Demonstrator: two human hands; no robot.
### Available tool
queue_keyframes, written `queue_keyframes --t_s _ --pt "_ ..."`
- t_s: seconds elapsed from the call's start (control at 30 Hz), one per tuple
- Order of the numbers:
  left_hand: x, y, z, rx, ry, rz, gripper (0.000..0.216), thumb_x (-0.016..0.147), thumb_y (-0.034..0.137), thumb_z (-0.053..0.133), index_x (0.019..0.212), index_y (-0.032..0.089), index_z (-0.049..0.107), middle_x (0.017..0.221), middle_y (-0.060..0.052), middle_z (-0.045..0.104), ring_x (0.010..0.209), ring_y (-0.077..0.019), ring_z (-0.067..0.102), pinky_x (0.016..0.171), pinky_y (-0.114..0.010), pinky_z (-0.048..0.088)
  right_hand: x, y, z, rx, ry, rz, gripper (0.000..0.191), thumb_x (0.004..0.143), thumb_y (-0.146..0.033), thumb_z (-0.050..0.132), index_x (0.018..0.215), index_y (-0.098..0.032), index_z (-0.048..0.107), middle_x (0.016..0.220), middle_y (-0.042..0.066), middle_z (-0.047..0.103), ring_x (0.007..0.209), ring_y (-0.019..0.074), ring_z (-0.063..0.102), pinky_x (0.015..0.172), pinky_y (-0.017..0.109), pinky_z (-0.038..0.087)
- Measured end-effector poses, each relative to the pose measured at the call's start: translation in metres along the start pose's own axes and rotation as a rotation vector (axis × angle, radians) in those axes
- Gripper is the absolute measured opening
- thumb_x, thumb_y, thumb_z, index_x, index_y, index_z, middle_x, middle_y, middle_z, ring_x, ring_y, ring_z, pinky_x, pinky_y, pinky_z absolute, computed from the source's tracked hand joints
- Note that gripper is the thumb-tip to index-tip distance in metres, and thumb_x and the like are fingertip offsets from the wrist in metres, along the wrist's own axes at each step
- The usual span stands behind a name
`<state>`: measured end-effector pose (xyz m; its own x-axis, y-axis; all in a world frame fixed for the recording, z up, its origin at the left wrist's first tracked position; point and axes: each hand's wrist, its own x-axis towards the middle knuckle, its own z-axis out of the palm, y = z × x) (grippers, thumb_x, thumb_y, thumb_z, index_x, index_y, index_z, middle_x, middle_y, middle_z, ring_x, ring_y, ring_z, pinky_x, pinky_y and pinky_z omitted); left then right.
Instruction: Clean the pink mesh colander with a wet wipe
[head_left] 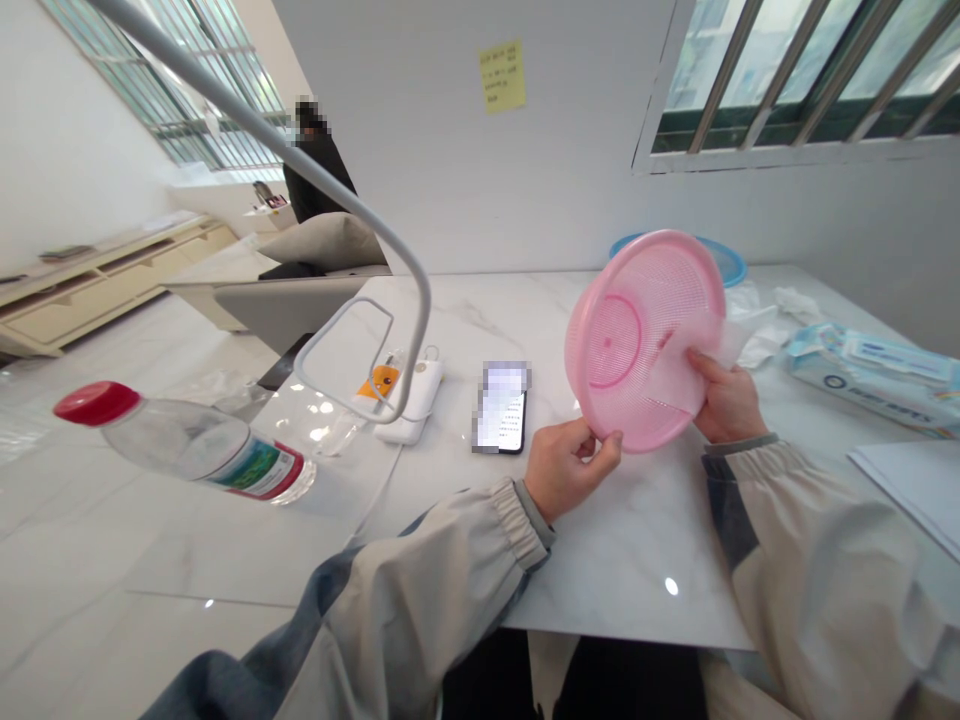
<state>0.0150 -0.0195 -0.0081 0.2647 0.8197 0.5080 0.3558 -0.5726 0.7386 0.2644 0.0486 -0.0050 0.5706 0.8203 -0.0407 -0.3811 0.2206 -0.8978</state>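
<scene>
A pink plastic mesh basket (645, 300) is tilted up over the table, its open side facing me. My left hand (568, 465) pinches the rim at the lower left, thumb on the near side. My right hand (729, 398) is at the right side of the rim, closed on a white wipe (675, 365). The wipe lies against the inner wall of the basket, and part of it sticks out past the rim. A small reddish mark shows on or through the wipe. Some of my right fingers are hidden behind the basket and the wipe.
Behind the basket is a blue basket (724, 262). A wet-wipe pack (877, 375), crumpled tissues (761, 335) and paper (915, 490) are at right. A phone (500, 408), white power bank (411, 400), grey bent stand (420, 300) and red-capped bottle (202, 445) are left. A person (319, 170) sits beyond.
</scene>
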Motion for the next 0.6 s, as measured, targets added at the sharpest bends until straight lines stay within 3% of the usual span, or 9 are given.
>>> queue_keyframes --t_s 0.27,0.43,0.53,0.6 --pt "0.004 0.002 -0.002 -0.173 -0.169 -0.118 0.037 0.103 0.053 0.058 0.084 0.021 0.059 0.064 0.004 0.057 0.059 -0.011 0.05 0.059 -0.025 0.039 0.0 0.002 0.001 0.014 0.006 -0.035 0.026 0.077 -0.016 0.081 0.102 -0.026 0.082 0.123 0.003 0.082 0.132 0.0335 0.071 0.123 0.054 0.056" --pt "0.0 0.003 0.002 -0.138 -0.301 -0.136 0.026 0.103 0.044 0.063 0.105 0.019 0.072 0.065 0.005 0.061 0.059 -0.0119 0.053 0.062 -0.026 0.041 0.005 0.003 -0.005 0.068 -0.063 -0.054 0.026 0.081 -0.023 0.083 0.099 -0.04 0.079 0.126 -0.005 0.08 0.145 0.0292 0.062 0.131 0.053 0.047" --pt "-0.002 0.014 0.002 -0.153 -0.386 -0.165 0.021 0.101 0.035 0.066 0.096 0.019 0.079 0.066 0.002 0.065 0.06 -0.0122 0.055 0.064 -0.026 0.045 0.01 0.004 -0.007 0.122 -0.04 -0.039 0.023 0.083 -0.022 0.077 0.103 -0.033 0.08 0.128 0.0 0.08 0.146 0.0284 0.061 0.132 0.051 0.045" --pt "-0.002 0.031 -0.001 -0.348 -0.487 -0.211 0.023 0.1 0.035 0.068 0.091 0.018 0.081 0.067 0.0 0.066 0.059 -0.0114 0.055 0.062 -0.025 0.047 0.013 0.004 -0.007 0.145 -0.015 -0.006 0.022 0.086 -0.019 0.072 0.104 -0.029 0.08 0.128 0.002 0.08 0.146 0.0269 0.061 0.131 0.047 0.045"
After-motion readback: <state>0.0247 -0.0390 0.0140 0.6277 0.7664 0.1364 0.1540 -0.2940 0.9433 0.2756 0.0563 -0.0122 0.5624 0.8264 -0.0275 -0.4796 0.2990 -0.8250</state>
